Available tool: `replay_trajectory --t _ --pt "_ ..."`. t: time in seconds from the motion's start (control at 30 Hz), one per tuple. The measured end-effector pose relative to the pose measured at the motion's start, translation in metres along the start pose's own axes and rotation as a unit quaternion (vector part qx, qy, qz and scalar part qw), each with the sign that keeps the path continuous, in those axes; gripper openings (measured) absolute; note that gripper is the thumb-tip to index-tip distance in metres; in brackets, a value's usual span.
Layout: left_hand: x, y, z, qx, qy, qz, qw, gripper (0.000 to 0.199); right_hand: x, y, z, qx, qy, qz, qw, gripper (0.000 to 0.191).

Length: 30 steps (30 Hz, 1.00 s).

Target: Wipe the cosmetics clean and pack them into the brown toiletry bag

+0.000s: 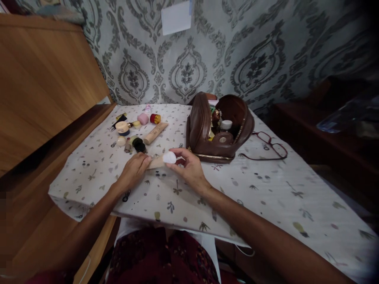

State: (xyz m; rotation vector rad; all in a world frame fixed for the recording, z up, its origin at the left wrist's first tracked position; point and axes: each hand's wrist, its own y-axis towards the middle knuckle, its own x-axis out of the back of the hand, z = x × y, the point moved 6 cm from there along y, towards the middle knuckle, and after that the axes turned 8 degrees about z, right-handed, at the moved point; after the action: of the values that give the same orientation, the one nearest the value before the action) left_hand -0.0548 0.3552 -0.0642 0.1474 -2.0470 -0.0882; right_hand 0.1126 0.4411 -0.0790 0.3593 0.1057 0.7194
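Near the front of the patterned cloth on the table point(254, 189), a beige tube point(156, 162) lies between my hands. My left hand point(135, 167) is closed round its left end. At the other end, my right hand point(189, 169) pinches the round white cap point(169, 157) between thumb and fingers. Just behind my left hand are a dark open jar or lid point(139, 145) and a second beige tube point(155, 133). To the right of them stands a brown leather bag point(199, 126), unzipped, with a white-capped bottle point(226, 126) and other items inside.
Small cosmetics stand at the back left, among them a cream jar point(122, 128), a pink item point(143, 118) and a red and gold jar point(155, 118). Red-framed glasses point(278, 150) lie right of the bag. A wooden cabinet point(47, 75) borders the table's left side.
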Motion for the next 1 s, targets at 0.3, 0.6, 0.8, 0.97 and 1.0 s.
replay_trajectory --t 0.3,0.6,0.8,0.97,1.0 --pt "-0.004 -0.002 -0.028 -0.072 -0.047 0.038 0.996 0.028 -0.006 0.000 -0.003 0.000 0.077 0.009 0.997 0.052" --pt "0.007 -0.005 -0.041 -0.065 -0.018 -0.040 0.997 0.024 -0.005 0.001 0.005 -0.004 0.037 0.022 0.999 0.031" --pt "0.025 -0.020 -0.088 -0.215 0.070 -0.149 0.963 0.031 -0.006 -0.004 0.021 0.056 -0.081 0.024 0.995 0.024" --pt "0.019 -0.015 -0.109 -0.230 0.169 -0.119 0.951 0.037 -0.010 -0.011 0.030 0.136 -0.150 0.026 0.979 0.015" --pt "0.020 -0.013 -0.109 -0.209 0.162 -0.106 0.958 0.038 -0.011 -0.011 0.030 0.137 -0.154 0.026 0.978 0.016"
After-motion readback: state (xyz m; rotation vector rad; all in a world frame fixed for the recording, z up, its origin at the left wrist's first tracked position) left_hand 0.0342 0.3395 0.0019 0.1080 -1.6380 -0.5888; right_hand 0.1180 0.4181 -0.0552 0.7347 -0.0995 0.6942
